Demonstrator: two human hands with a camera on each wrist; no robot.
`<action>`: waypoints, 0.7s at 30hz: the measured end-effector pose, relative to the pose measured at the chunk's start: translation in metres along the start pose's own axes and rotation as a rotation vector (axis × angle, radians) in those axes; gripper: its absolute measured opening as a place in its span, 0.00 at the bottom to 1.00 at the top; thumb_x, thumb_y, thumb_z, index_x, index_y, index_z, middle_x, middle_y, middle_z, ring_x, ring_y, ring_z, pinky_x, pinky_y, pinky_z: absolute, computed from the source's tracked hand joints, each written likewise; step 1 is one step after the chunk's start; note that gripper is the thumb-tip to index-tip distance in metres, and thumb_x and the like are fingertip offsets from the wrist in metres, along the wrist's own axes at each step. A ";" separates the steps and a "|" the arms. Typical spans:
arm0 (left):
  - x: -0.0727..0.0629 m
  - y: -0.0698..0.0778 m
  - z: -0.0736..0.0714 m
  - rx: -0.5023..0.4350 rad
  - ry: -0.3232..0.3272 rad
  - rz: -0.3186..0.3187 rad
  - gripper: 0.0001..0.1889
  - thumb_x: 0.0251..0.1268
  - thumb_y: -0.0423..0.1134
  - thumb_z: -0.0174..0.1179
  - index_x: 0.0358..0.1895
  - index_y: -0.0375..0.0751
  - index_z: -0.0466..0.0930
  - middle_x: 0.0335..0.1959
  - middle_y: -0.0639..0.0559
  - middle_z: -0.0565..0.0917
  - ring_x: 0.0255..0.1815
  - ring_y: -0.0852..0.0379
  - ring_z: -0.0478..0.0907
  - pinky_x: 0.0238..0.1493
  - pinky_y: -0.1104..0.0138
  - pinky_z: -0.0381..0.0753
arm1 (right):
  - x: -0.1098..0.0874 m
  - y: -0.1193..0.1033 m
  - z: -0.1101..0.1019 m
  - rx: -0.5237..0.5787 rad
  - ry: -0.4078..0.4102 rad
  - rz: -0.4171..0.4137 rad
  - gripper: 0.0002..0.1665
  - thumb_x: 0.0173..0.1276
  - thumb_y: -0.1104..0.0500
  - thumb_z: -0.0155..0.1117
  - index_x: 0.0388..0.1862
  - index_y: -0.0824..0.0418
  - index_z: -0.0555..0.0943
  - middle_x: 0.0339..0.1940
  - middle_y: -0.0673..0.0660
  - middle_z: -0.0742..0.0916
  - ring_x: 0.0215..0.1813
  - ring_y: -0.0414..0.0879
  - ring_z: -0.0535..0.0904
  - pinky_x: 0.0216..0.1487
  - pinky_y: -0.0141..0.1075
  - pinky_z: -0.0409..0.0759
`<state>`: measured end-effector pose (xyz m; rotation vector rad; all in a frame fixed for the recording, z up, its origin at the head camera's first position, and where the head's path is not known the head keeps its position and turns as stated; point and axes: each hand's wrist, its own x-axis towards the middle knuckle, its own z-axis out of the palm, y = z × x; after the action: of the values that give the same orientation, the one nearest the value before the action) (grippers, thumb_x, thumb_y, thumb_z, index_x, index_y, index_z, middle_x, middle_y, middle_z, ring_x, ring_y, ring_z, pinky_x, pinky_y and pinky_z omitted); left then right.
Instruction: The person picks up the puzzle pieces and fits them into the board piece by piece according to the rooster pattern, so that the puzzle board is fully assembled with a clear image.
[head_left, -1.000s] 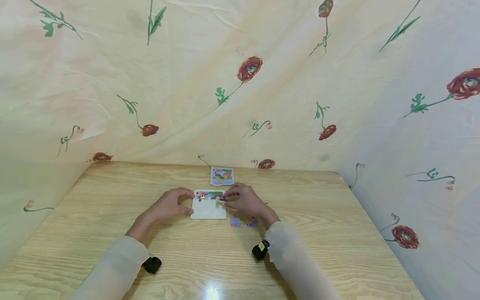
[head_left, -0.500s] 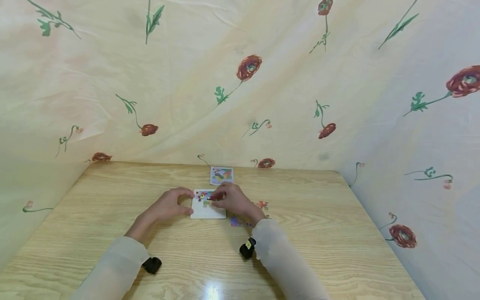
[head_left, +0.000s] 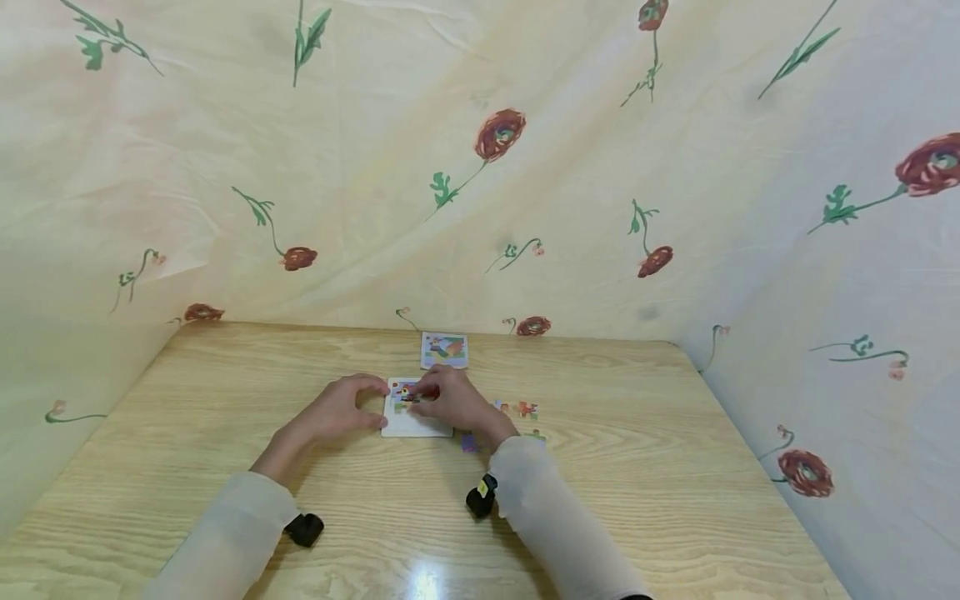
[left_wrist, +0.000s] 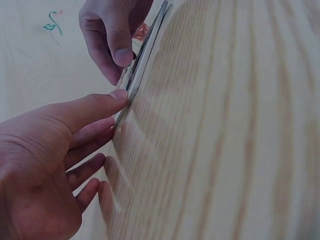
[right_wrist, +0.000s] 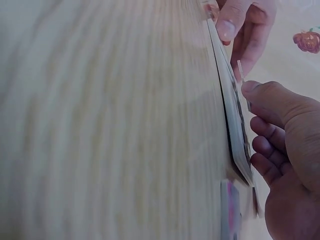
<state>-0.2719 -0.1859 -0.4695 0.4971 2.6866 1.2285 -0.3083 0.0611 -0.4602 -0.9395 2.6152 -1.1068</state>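
Observation:
A white puzzle tray [head_left: 420,427] lies on the table, its upper strip filled with colourful pieces. My left hand [head_left: 341,408] grips the tray's left side, thumb at the near corner and fingers at the far one. In the left wrist view, the left thumb [left_wrist: 102,105] presses on the tray edge. Over the tray, my right hand [head_left: 459,402] pinches a jigsaw piece [right_wrist: 240,70] between thumb and fingers. The right wrist view shows that piece tilted on edge, close over the tray. The right hand hides part of the filled strip.
Behind the tray lies a picture card [head_left: 444,350]. Several loose jigsaw pieces, among them a red one [head_left: 528,409] and a purple one [head_left: 469,443], are right of the tray near the right wrist. A floral cloth [head_left: 375,208] hangs behind the wooden table [head_left: 360,517].
My right hand has moved left across the tray with the jigsaw piece, uncovering loose pieces at the right. The left hand has stayed at the tray's left side.

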 end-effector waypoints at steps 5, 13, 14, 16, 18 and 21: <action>0.000 0.001 0.000 0.002 -0.001 0.013 0.21 0.62 0.41 0.73 0.58 0.42 0.83 0.69 0.40 0.79 0.76 0.35 0.68 0.76 0.39 0.66 | 0.002 -0.001 0.003 -0.021 0.010 -0.045 0.11 0.66 0.60 0.75 0.46 0.61 0.91 0.44 0.56 0.88 0.38 0.40 0.75 0.38 0.26 0.75; 0.000 0.001 0.000 -0.006 -0.004 0.010 0.22 0.63 0.41 0.73 0.59 0.42 0.82 0.69 0.40 0.78 0.76 0.34 0.67 0.75 0.39 0.67 | 0.004 0.000 0.006 -0.073 0.025 -0.076 0.10 0.65 0.61 0.75 0.45 0.61 0.91 0.41 0.55 0.89 0.38 0.39 0.75 0.38 0.27 0.73; 0.000 0.001 0.000 -0.006 -0.003 0.009 0.22 0.62 0.41 0.73 0.59 0.42 0.83 0.69 0.40 0.78 0.76 0.34 0.67 0.75 0.39 0.67 | 0.005 0.000 0.006 -0.071 0.024 -0.075 0.10 0.65 0.61 0.75 0.45 0.61 0.91 0.41 0.55 0.89 0.38 0.39 0.75 0.38 0.27 0.74; 0.000 0.000 0.000 -0.006 -0.003 0.008 0.22 0.63 0.41 0.73 0.59 0.42 0.83 0.69 0.40 0.78 0.76 0.34 0.67 0.75 0.39 0.67 | 0.005 0.000 0.006 -0.073 0.022 -0.077 0.10 0.65 0.61 0.75 0.45 0.61 0.91 0.41 0.55 0.90 0.38 0.39 0.75 0.38 0.27 0.74; 0.000 0.000 0.000 -0.009 -0.002 0.009 0.22 0.63 0.41 0.73 0.59 0.43 0.83 0.69 0.40 0.78 0.76 0.34 0.67 0.75 0.39 0.67 | 0.006 -0.001 0.007 -0.075 0.020 -0.077 0.10 0.65 0.61 0.76 0.45 0.61 0.91 0.41 0.55 0.90 0.39 0.40 0.75 0.38 0.27 0.74; -0.001 0.001 -0.001 -0.009 0.000 0.007 0.22 0.63 0.41 0.73 0.58 0.42 0.83 0.69 0.40 0.79 0.76 0.35 0.67 0.75 0.39 0.67 | 0.007 -0.001 0.007 -0.083 0.022 -0.075 0.11 0.65 0.60 0.76 0.46 0.61 0.91 0.42 0.55 0.90 0.39 0.40 0.77 0.39 0.27 0.75</action>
<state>-0.2711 -0.1861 -0.4684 0.5064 2.6803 1.2420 -0.3106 0.0524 -0.4644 -1.0559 2.6830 -1.0376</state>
